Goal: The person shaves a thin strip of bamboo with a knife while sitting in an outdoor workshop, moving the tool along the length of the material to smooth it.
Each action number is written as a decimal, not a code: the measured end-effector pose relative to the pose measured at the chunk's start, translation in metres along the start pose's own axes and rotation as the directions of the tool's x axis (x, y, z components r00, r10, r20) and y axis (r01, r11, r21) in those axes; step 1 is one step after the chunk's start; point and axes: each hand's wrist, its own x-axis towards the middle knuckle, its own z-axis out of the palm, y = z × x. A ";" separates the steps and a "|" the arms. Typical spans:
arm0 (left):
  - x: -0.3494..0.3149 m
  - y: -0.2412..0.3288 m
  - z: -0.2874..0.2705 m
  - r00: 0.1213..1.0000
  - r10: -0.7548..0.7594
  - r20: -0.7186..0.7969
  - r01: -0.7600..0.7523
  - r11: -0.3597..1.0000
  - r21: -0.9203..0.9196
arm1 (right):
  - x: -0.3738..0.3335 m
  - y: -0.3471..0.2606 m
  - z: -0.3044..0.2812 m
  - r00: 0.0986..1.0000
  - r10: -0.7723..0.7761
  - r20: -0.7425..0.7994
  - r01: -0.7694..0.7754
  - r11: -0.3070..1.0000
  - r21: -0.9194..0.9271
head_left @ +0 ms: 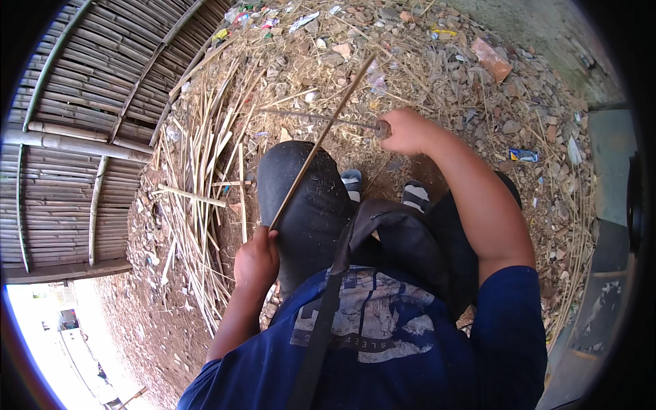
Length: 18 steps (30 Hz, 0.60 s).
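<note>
My left hand point(257, 261) is closed around the lower end of a long, thin bamboo strip point(306, 167). The strip slants up and to the right, passing over my left knee. In my right hand point(408, 132) is the handle of a long-bladed knife point(301, 117), its narrow dark blade pointing left. Blade and strip cross in the picture, a short way left of my right fist; whether they touch I cannot tell.
Many split bamboo strips point(212, 147) lie heaped on the ground at my left. A bamboo slat wall point(89, 89) stands beyond them. Shavings, stones and scraps litter the dirt ahead, with a broken brick point(491, 60) at the far right. My sandalled feet point(415, 195) are between my knees.
</note>
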 end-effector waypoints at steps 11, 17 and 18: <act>0.003 0.000 -0.004 0.999 -0.019 0.041 0.017 0.998 0.066 | -0.006 0.007 -0.011 0.987 0.051 -0.152 -0.046 0.998 0.036; 0.010 0.001 -0.005 0.999 0.011 0.032 -0.013 0.998 0.062 | 0.012 0.045 -0.001 0.956 0.236 -0.171 -0.224 0.971 0.089; 0.010 0.000 -0.008 1.000 0.007 0.030 -0.009 0.998 0.054 | 0.010 0.052 -0.004 0.936 0.213 -0.279 -0.189 0.976 0.111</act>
